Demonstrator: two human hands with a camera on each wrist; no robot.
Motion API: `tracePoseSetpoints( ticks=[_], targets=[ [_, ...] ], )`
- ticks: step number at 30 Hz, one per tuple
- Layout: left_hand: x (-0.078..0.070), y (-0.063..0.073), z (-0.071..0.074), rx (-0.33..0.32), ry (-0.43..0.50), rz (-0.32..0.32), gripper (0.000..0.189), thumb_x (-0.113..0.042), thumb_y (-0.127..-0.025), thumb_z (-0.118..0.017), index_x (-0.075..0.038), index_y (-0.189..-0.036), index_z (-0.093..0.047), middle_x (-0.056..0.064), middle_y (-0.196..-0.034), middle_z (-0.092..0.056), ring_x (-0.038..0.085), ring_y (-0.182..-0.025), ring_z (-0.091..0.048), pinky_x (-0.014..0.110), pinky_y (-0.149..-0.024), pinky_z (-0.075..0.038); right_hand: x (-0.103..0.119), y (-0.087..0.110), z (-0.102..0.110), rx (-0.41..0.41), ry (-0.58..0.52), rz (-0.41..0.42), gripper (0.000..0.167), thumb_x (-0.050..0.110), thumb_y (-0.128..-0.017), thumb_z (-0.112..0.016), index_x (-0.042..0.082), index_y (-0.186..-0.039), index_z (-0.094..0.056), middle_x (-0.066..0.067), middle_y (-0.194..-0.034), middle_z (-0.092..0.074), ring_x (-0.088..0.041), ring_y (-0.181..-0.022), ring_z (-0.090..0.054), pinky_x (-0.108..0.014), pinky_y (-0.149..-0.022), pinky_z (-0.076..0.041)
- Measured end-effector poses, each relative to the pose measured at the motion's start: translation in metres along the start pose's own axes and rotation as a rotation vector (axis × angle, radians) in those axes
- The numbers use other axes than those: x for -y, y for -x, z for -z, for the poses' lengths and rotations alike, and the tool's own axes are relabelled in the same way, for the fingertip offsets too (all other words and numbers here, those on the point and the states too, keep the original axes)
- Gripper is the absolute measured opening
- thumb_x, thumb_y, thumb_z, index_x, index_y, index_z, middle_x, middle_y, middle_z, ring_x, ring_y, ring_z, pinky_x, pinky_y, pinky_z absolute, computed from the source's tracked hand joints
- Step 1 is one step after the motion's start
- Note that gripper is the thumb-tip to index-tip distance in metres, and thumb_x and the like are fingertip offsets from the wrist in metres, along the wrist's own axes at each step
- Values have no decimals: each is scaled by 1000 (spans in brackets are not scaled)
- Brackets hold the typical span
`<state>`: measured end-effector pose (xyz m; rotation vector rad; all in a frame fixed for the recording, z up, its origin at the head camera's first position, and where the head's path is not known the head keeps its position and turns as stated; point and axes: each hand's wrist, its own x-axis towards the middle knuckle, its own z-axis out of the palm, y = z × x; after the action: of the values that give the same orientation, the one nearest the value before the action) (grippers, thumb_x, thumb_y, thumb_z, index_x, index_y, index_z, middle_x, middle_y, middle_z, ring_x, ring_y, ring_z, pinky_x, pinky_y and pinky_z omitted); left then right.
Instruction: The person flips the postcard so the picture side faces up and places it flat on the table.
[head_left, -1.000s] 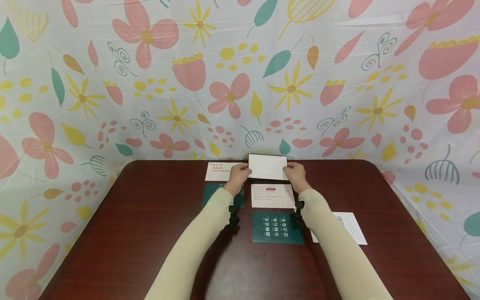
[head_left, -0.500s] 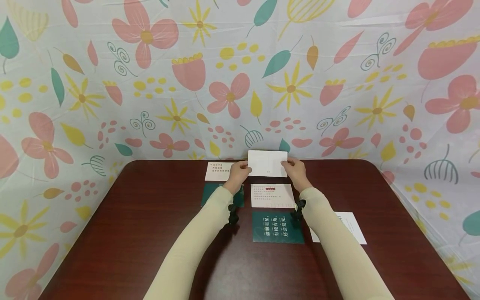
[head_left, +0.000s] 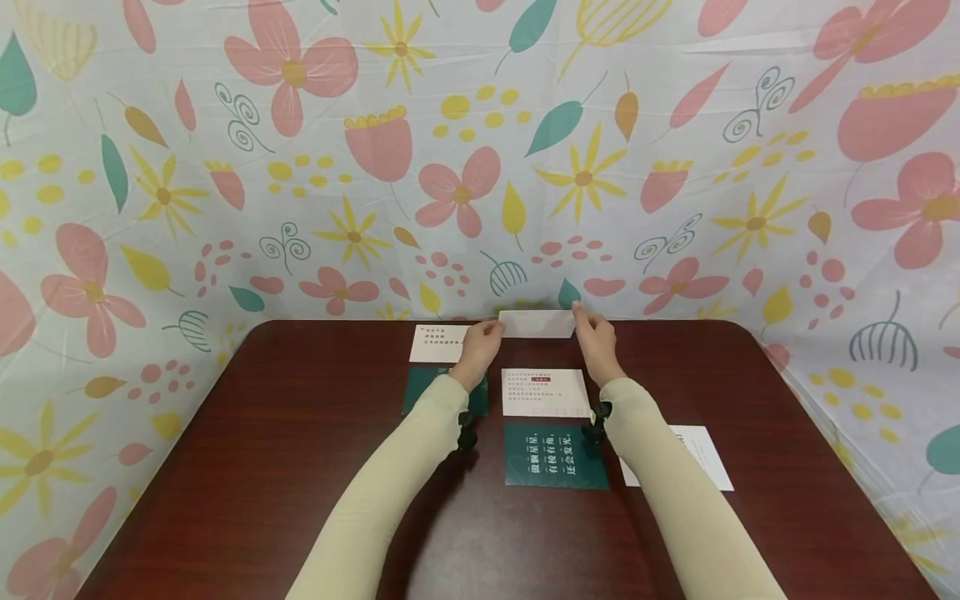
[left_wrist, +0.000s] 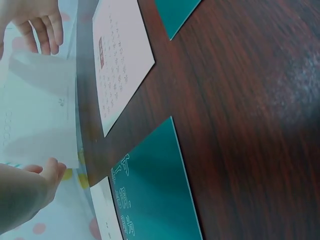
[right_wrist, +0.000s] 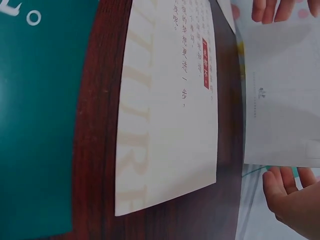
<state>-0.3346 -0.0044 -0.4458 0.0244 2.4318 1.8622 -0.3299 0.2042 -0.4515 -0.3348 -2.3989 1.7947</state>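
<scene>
A white card (head_left: 536, 324) is raised off the table's far edge, tilted so that only a narrow strip of it shows in the head view. My left hand (head_left: 482, 346) holds its left edge with thumb and fingers. At the opposite edge my right hand (head_left: 597, 342) holds on by the fingertips, one digit pointing up at the corner. Both wrist views show the card's (left_wrist: 40, 110) pale printed face between the two hands. Nearest the hands lie a white card with red-brown print (head_left: 545, 392) and, on the left, another white printed card (head_left: 435, 343).
Below these, a green card (head_left: 427, 387) is partly behind my left forearm. Another green card (head_left: 555, 456) with white characters lies in the middle. A white card (head_left: 701, 454) is half hidden by my right sleeve. The dark table (head_left: 225, 483) ends against a floral cloth (head_left: 465, 167).
The held card rises slightly, then tilts until its face narrows to a strip. My right thumb and fingers shift up along its right edge. The other cards stay put.
</scene>
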Motion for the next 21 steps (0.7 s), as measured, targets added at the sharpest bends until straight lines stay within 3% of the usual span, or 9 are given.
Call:
tracePoseSetpoints(
  ticks=[5, 8, 21],
  targets=[
    [1, 1, -1, -4, 22, 11, 47, -36, -102, -45, -3, -133, -55, 14, -133, -56, 30, -125, -50, 43, -103, -40, -1, 3, -1, 11, -21, 11, 79, 65, -93, -40, -6, -125, -50, -25, -123, -48, -38, -111, -44, -47, -93, -37],
    [1, 2, 0, -14, 28, 22, 49, -39, -101, -45, -3, -134, -55, 14, -134, -55, 30, -125, -49, 44, -103, -40, -2, 5, -1, 19, -31, 23, 72, 58, -96, -41, -7, -125, -50, -26, -120, -48, -41, -110, -44, -46, -88, -37],
    [5, 1, -1, -16, 50, 60, 47, -36, -100, -50, -4, -133, -55, 14, -136, -53, 30, -126, -48, 43, -102, -41, -9, 3, -2, 9, -16, -6, 47, 26, -98, -48, -1, -137, -47, -20, -136, -47, -36, -123, -45, -50, -102, -37]
  ],
)
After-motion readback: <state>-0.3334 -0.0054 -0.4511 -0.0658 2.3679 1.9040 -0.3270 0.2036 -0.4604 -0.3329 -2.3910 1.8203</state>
